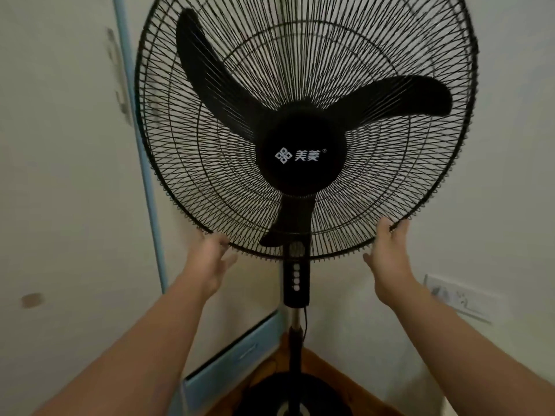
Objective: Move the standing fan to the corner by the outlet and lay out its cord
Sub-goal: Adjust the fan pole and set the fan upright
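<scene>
Black wire grille of the tall black standing fan (303,157) meets your fingertips at its lower rim. Your left hand (210,261) touches it, fingers too blurred to read. Your right hand (390,259) lays straight, pressed-together fingers against it. Beyond, low and right of your right fingers, is a white wall outlet (459,298).

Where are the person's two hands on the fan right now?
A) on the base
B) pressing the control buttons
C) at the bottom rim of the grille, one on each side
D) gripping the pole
C: the left hand and the right hand both meet the lower rim of the grille, on either side of the button panel.
</scene>
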A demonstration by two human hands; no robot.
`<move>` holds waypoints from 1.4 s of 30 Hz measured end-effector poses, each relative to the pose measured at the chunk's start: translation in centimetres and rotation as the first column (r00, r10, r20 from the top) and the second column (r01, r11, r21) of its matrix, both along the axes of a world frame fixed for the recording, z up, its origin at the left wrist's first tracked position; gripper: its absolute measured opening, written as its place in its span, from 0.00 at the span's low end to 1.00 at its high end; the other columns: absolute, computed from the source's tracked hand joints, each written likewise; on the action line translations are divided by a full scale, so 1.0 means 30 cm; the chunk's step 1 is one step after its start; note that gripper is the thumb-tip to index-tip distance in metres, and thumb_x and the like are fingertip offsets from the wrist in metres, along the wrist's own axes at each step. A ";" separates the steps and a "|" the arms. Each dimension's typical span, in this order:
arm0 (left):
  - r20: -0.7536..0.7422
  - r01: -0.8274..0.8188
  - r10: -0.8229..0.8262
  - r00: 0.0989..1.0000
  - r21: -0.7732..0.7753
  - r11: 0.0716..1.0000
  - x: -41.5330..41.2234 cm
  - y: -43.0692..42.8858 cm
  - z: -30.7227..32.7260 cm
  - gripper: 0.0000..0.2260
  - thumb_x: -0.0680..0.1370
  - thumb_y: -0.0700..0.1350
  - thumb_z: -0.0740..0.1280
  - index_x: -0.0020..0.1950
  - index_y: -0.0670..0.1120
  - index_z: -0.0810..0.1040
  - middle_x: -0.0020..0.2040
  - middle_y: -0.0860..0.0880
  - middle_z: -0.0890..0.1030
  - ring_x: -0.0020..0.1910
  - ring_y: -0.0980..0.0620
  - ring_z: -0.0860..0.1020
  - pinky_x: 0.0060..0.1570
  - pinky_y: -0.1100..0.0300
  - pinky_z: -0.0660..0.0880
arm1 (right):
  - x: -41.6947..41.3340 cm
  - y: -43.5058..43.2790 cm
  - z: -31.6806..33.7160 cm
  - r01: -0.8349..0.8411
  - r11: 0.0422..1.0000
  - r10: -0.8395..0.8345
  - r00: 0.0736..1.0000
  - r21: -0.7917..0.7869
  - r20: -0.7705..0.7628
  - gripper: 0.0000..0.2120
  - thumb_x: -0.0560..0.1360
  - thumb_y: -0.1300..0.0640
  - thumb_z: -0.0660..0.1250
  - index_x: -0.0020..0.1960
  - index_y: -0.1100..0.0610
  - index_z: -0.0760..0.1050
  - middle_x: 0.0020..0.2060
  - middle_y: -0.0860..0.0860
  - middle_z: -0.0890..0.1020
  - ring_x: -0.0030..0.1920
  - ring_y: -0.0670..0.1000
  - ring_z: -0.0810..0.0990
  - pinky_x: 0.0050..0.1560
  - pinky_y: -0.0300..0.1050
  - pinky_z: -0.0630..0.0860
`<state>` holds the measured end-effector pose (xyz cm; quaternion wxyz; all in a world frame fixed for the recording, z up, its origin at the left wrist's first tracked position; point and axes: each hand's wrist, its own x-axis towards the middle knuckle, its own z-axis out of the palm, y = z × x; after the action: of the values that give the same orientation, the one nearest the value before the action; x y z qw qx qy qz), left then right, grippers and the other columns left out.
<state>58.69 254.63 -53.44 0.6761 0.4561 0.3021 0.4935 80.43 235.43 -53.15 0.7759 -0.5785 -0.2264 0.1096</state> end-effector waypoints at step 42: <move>-0.772 0.406 -0.125 0.624 0.183 0.895 0.337 0.107 -0.644 0.31 0.80 0.42 0.65 0.81 0.48 0.56 0.67 0.51 0.73 0.49 0.72 0.76 0.39 0.75 0.73 | 0.087 0.346 -0.890 -0.152 0.782 0.244 0.967 -0.605 0.073 0.27 0.82 0.48 0.61 0.78 0.53 0.60 0.75 0.51 0.68 0.73 0.53 0.69 0.71 0.48 0.67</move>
<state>68.80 257.83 -72.76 0.4703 0.7662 0.3887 0.2016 83.04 245.81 -79.83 0.5207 -0.7716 -0.2969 0.2129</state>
